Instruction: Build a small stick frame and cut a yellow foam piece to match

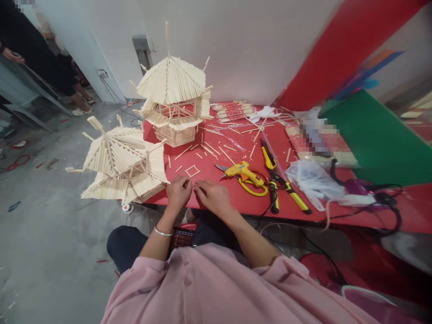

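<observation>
At the red table's front edge, my left hand (178, 192) is closed, thumb and fingers pinched together. My right hand (213, 197) is beside it, its fingers curled in the same way. Anything between either set of fingertips is too small to make out. Just beyond them lies a small square frame of sticks (192, 171). Left of my hands stands a pagoda-like stick model (124, 164) with a pleated roof. A taller stick pavilion (170, 85) rises behind it. Loose wooden sticks (211, 150) are scattered past my hands.
Right of my hands lie a yellow glue gun (245, 171), scissors (258, 191), a yellow utility knife (267, 155) and black-and-yellow pliers (286, 189). Farther right are a plastic bag (310, 180) and cables. Stick bundles (234, 110) lie by the wall. A person (50, 54) stands far left.
</observation>
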`<state>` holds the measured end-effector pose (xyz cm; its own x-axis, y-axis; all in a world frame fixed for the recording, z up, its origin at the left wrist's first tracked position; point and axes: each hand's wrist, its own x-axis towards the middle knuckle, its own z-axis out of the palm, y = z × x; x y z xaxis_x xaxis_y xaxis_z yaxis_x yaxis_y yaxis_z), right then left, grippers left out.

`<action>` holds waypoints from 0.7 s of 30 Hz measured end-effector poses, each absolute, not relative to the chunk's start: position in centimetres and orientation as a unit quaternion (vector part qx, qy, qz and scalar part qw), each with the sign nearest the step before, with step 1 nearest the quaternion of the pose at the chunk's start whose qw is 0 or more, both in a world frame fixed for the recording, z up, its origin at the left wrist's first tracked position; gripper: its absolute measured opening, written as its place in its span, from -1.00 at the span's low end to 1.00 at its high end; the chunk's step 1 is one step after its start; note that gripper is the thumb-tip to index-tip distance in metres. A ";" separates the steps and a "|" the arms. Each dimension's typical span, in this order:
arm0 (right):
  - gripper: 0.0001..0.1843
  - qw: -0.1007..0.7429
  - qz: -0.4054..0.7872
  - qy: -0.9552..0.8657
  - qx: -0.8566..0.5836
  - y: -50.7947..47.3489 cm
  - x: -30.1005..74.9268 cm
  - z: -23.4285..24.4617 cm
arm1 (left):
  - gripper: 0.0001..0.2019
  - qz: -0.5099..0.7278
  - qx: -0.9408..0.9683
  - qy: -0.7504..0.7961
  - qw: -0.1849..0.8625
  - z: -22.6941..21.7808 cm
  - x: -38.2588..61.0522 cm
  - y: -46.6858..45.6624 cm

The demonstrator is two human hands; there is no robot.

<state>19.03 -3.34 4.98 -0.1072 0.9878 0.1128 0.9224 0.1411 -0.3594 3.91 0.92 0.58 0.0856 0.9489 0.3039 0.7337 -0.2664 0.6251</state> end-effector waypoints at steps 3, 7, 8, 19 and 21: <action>-0.61 0.273 0.053 -0.690 -0.668 -3.1 22.2 6.7 | -0.84 0.346 0.717 0.585 0.154 0.4 3.7 1.0; -0.60 0.315 0.027 -0.635 -0.705 -3.0 26.8 8.6 | -0.82 0.361 0.716 0.578 0.153 0.3 3.4 1.1; -0.60 0.312 0.026 -0.626 -0.714 -2.9 27.8 8.8 | -0.82 0.363 0.716 0.577 0.151 0.4 3.4 1.2; -0.56 0.149 0.018 -0.468 -0.871 2.5 40.0 7.9 | -0.82 0.364 0.711 0.577 0.168 0.7 3.3 1.2; -0.48 0.122 0.024 -0.466 -0.876 3.5 40.7 7.4 | -0.83 0.365 0.710 0.578 0.169 0.7 3.3 1.2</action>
